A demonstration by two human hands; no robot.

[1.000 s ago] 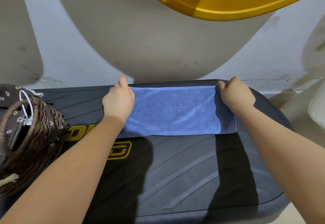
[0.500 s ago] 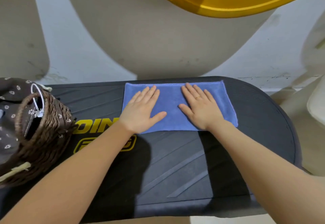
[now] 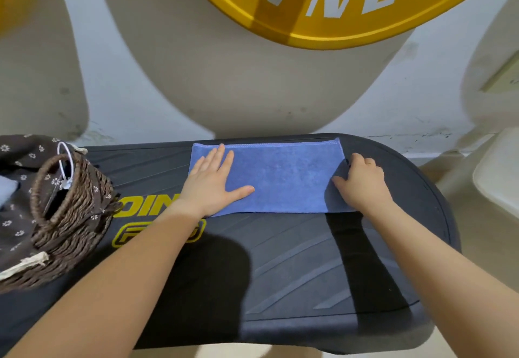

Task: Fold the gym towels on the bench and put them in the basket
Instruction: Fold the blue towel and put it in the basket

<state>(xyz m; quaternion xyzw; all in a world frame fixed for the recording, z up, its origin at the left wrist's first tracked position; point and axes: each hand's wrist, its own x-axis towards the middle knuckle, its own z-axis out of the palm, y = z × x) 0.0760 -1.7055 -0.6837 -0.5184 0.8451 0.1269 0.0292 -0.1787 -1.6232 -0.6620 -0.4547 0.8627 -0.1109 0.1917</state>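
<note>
The blue towel point(image 3: 280, 178) lies folded into a long strip across the far side of the black bench point(image 3: 280, 259), its stitched far edge running just along the bench's back rim. My left hand point(image 3: 210, 186) lies flat on the towel's left end, fingers straight and spread a little, thumb stretched out to the right across the cloth, holding nothing. My right hand point(image 3: 362, 186) is at the towel's right end with its fingers curled over the short edge and the thumb on top of the cloth, so it grips that end; a small fold of darker cloth is raised just beside the knuckles. The stretch of towel between my hands is bare and smooth. On the left end of the bench stands the wicker basket point(image 3: 67, 217), brown and woven, with a dark flowered lining point(image 3: 16, 217) spilling over its rim, a looped handle and a white tag cord hanging from it; something pale blue shows inside at the picture's left edge, too cut off to tell what. Yellow lettering point(image 3: 146, 209) on the bench is partly hidden under my left forearm. Behind the bench is a pale wall with a yellow round sign point(image 3: 337, 1) bearing white letters.
</note>
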